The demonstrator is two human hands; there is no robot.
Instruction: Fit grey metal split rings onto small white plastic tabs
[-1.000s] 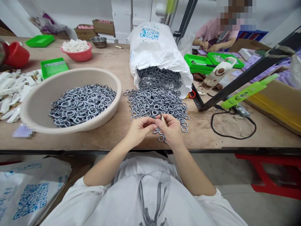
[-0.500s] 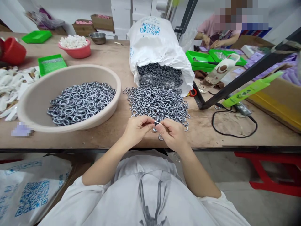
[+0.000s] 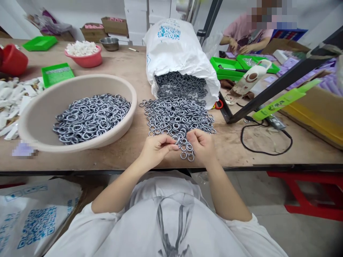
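Your left hand [image 3: 157, 148] has its thumb and forefinger clamped on one grey ring [image 3: 177, 140], just above the near side of the heap of rings [image 3: 177, 114]. Your right hand [image 3: 203, 145] stands at the near right corner of the heap, with its fingers curled together; I cannot tell whether something is hidden inside them. Between your two hands there is a small gap, where a few loose rings [image 3: 183, 155] lie on the near side of the heap. From these rings to the front edge of the table [image 3: 128, 159] remains only a narrow strip of wood.

To the left of the heap, past another narrow strip of wood, is the rim of the big beige basin [image 3: 37, 117], which holds many similar rings. Behind the heap lies the white sack [image 3: 177, 53], its mouth open toward you, and the heap touches it. To the right of the heap you have wider room, with plain wood as far as the black cable [image 3: 265, 155]. Behind this room, the dark metal bar [image 3: 257, 96] rises slanting to the right.
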